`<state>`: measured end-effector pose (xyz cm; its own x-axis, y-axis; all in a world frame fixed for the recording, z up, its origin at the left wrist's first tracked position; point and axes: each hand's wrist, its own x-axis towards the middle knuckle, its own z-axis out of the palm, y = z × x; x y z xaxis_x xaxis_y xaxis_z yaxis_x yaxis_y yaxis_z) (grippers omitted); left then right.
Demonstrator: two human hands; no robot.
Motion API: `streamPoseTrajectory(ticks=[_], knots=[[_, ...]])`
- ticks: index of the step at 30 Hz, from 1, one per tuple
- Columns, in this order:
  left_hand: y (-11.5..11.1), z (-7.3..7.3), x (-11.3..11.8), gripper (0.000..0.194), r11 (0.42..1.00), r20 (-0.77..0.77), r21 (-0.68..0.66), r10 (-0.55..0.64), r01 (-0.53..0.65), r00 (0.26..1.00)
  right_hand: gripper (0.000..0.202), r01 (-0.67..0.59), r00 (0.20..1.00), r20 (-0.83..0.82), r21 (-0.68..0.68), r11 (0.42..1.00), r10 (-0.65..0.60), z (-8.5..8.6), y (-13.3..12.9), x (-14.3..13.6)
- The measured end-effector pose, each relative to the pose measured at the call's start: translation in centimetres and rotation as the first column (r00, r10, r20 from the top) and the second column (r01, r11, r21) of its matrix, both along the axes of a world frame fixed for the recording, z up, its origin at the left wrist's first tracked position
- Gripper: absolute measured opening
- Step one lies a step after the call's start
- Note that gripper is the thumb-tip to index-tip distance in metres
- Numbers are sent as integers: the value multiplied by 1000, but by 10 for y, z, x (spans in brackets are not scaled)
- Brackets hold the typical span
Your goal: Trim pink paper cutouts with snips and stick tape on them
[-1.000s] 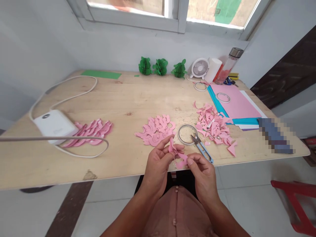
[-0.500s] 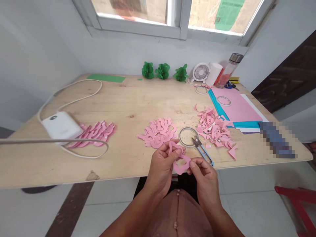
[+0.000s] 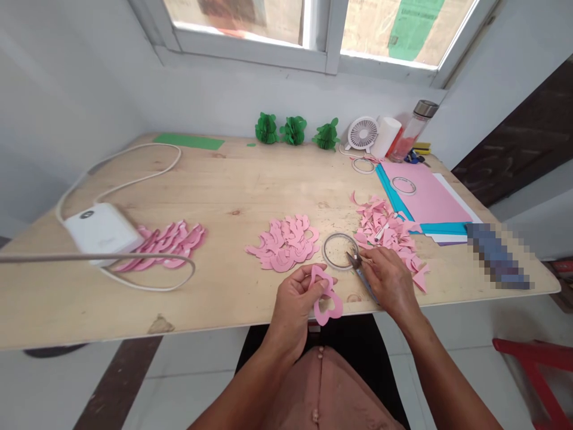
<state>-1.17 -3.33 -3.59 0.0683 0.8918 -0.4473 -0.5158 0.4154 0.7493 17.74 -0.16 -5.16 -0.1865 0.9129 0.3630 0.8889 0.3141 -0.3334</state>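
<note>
My left hand [image 3: 299,303] pinches a pink paper cut-out [image 3: 329,307] with heart-shaped openings, just over the table's front edge. To the right, my right hand [image 3: 390,280] is on a pair of blue-handled thread snips [image 3: 355,261] lying on the table. Its fingers curl about the handles, partly hiding them; the blades point up and left, onto a roll of tape [image 3: 326,261]. Behind my left hand is a heap of curved pink paper pieces [image 3: 286,242]. Pink paper scraps [image 3: 380,218] are piled behind my right hand.
A white cabled device [image 3: 105,230] rests at the left against more pink pieces [image 3: 179,242]. Green paper shapes [image 3: 294,130], a small fan [image 3: 363,132] and a bottle [image 3: 412,134] line the back. Coloured sheets [image 3: 441,194] lie at the right.
My right hand has let go of the pink cut-out and moved right onto the thread snips. My left hand still holds the cut-out, which hangs slightly lower.
</note>
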Motion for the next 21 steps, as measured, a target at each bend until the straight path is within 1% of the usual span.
streamPoseTrajectory(ticks=[6, 11, 16, 21], knots=[[0, -3, -1, 29, 1000, 0, 7, -22, 22, 1000, 19, -123, 982, 123, -146, 982, 142, 11, 12, 6], [-1, -1, 0, 29, 1000, -16, 6, -25, 25, 1000, 19, -173, 955, 189, -269, 947, 228, 20, 23, 6], [0, -1, 0, 29, 1000, -14, -4, -22, 22, 1000, 16, -187, 936, 230, -316, 930, 266, 28, 28, 4], [1, -2, 0, 30, 1000, -9, -11, -22, 22, 1000, 16, -201, 926, 244, -331, 922, 290, 32, 30, 3]])
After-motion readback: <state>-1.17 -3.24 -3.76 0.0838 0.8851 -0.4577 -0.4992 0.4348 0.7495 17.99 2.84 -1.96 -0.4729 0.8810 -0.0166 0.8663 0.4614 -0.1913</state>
